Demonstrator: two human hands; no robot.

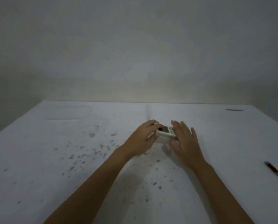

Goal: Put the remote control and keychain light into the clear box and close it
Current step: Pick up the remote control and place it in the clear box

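Note:
A white remote control (166, 131) with a small dark screen lies slanted at the middle of the white table (54, 143). My left hand (143, 139) pinches its left end between thumb and fingers. My right hand (183, 141) is flat with fingers stretched and apart, and it covers the remote's right end. Something faint and see-through shows just under the remote, perhaps the clear box (164, 142); I cannot tell for sure. The keychain light is not visible.
A red and dark pen-like object (275, 172) lies near the table's right edge. A thin dark strip (234, 110) lies at the far right corner. Grey specks dot the table's middle and left. A bare wall stands behind the table.

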